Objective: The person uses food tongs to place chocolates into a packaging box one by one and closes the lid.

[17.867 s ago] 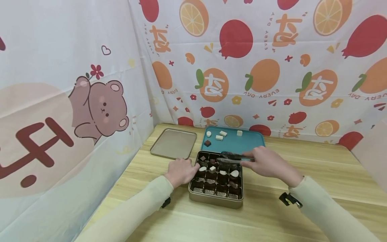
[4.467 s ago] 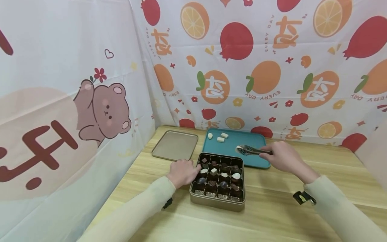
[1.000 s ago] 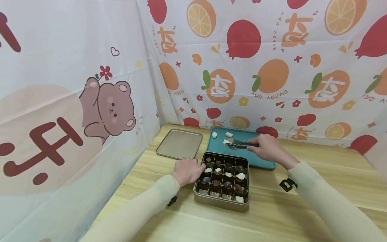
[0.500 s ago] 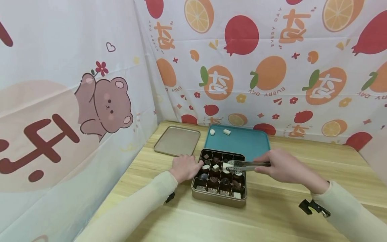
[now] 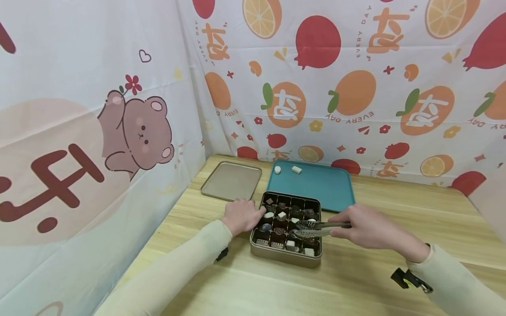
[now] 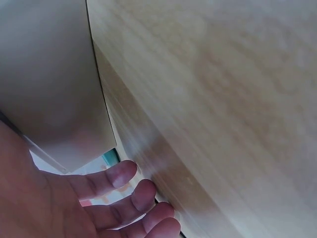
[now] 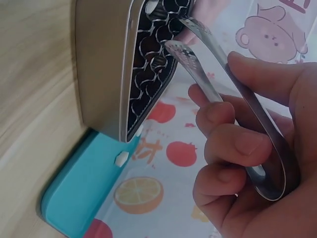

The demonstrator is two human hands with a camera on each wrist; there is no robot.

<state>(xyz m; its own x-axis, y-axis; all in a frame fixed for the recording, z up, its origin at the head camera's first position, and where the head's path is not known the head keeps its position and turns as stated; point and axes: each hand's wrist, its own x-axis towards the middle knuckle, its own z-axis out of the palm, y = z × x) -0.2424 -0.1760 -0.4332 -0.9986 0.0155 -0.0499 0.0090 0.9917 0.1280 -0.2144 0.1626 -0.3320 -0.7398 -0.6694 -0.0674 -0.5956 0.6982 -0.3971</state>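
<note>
In the head view a gold tin box (image 5: pixel 276 253) has a dark tray of small compartments. White and brown chocolates fill the back rows; two pale cube pieces (image 5: pixel 290 245) sit in its front row. My left hand (image 5: pixel 242 216) rests against the box's left side, fingertips at the rim; in the left wrist view its loosely bent fingers (image 6: pixel 121 173) are beside the wall. My right hand (image 5: pixel 365 226) holds metal tongs (image 7: pixel 185 57), their perforated tips spread apart over the box's right half with nothing seen between them. The tongs cover some compartments.
Behind the box lies a teal tray (image 5: pixel 320 186) with a round white piece (image 5: pixel 277 169) and a white block (image 5: pixel 296 170). A beige tray or lid (image 5: pixel 232 181) lies at the back left. Printed cloths hang behind and left of the wooden table (image 5: pixel 253 289).
The tongs carried a white block from the teal tray to the box; it now sits in the front row and the tongs have spread. Earlier, brown pieces filled the third row. My left hand stayed put.
</note>
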